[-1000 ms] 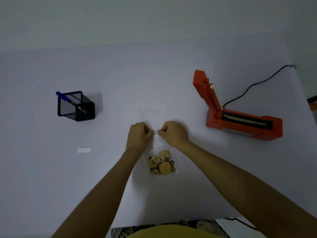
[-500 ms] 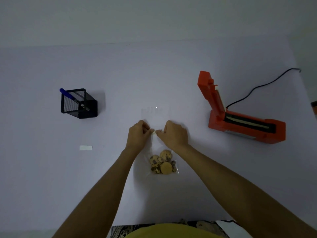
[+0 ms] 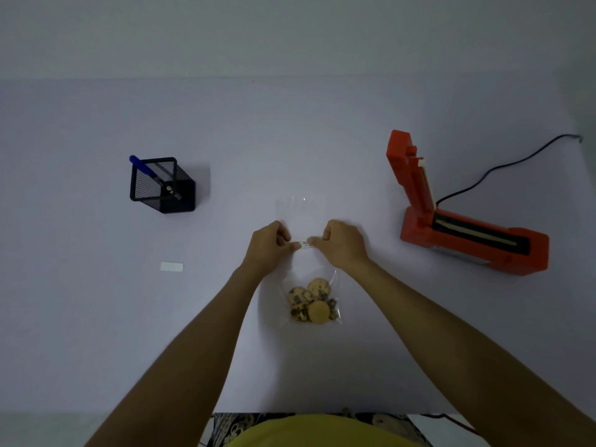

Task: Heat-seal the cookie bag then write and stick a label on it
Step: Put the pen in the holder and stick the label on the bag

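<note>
Pale tabletop (image 3: 96,317), dim light: a label going onto the cookie bag.

Both hands, left hand (image 3: 268,250) and right hand (image 3: 342,245), pinch the ends of a small written label (image 3: 304,243) between them, over the clear cookie bag (image 3: 311,285), whose cookies sit nearer the body. I judge the film light, limp and slippery, the cookies brittle; hold the bag's empty upper part. An open orange sealer (image 3: 464,227) lies right of the right hand; a pen holder (image 3: 161,185) lies well left.

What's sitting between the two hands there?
In the head view, a small written label spans the gap between the left hand and right hand, over the clear cookie bag.
</note>
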Demonstrator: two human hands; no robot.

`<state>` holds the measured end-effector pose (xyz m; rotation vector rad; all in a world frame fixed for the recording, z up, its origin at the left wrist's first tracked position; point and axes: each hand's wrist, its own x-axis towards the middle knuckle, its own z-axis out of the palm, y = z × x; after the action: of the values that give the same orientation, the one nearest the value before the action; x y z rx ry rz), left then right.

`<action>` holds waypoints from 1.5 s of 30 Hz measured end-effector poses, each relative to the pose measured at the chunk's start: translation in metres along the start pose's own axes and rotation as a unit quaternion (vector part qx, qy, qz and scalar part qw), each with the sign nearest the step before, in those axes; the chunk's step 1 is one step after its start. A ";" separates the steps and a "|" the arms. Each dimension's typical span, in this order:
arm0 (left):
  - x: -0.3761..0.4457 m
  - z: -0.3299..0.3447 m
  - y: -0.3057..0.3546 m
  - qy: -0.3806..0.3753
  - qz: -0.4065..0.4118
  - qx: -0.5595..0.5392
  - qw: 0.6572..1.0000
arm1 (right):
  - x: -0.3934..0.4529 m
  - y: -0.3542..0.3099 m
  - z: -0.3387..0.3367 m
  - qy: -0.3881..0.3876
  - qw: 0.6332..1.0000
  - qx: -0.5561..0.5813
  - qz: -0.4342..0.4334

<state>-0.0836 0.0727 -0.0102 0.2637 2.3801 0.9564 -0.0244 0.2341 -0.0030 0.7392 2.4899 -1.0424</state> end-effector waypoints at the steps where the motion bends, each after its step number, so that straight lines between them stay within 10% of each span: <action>1: 0.000 -0.001 0.001 0.001 -0.003 -0.001 1.000 | 0.000 0.000 -0.001 -0.004 1.000 0.003 0.001; 45: 0.009 -0.001 0.009 -0.024 -0.026 0.026 0.999 | 0.019 -0.010 -0.024 -0.136 0.988 0.042 0.067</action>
<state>-0.0916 0.0814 -0.0072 0.2395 2.3582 0.8562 -0.0480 0.2524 0.0094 0.7240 2.1480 -1.1240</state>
